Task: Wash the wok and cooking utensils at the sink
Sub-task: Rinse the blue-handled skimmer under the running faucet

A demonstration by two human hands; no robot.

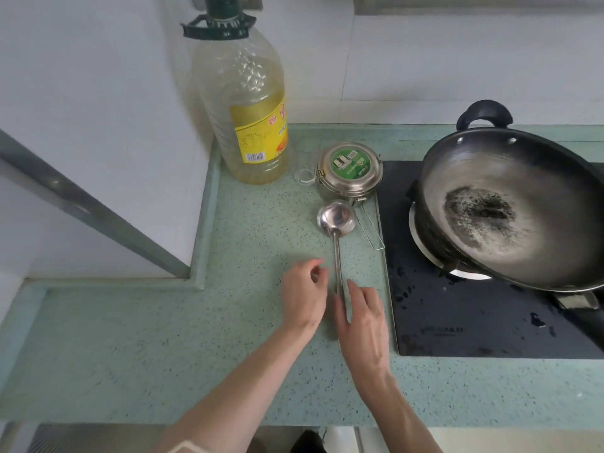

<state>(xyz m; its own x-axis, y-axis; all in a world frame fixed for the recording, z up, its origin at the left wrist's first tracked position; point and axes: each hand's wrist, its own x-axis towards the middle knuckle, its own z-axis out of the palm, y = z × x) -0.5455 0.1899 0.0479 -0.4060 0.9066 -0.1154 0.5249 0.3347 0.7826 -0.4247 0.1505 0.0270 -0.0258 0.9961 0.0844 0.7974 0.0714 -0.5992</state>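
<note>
On a speckled green countertop [228, 354], a steel ladle [336, 220] is laid flat, bowl away from the viewer, handle pointing back toward the front edge. The ladle's bowl appears empty. The right hand [362, 322] is placed over the lower handle, fingers extended along it with the thumb on the other side; whether the handle is actually gripped cannot be told. The left hand [304, 295] is held just left of the handle, fingers loosely curled, nothing in it.

Right of the ladle, a dark wok [516, 210] is seated on a burner of a black glass stovetop [457, 322]; blackened residue is seen in the wok's bottom, and its far loop handle is raised behind. Just beyond the ladle's bowl, a round steel lidded tin [348, 168] with a green label is set, contents hidden. Left of the tin, a small clear glass [305, 173] is seen, then a large oil bottle [245, 103], roughly a third filled with yellow oil.

Left of the ladle, bare counter is spread toward a white wall corner; open counter is also left nearer the front edge.
</note>
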